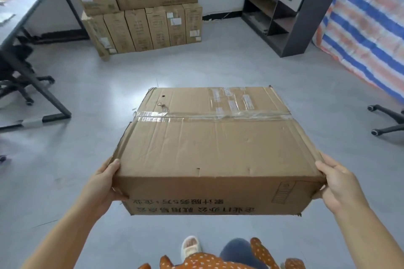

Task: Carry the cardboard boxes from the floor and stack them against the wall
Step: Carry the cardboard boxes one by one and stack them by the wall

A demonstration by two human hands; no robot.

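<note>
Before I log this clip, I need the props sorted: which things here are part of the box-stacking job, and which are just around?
Part of the job:
carried box, held by left hand and right hand
stacked boxes by the wall

Just around:
desk
office chair
dark shelf unit
striped tarp
chair base

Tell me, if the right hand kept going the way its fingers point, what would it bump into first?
The right hand already grips the carried cardboard box at its near right corner, fingers pointing forward along that side. Beyond it, probably only bare floor; depth is unclear.
</note>
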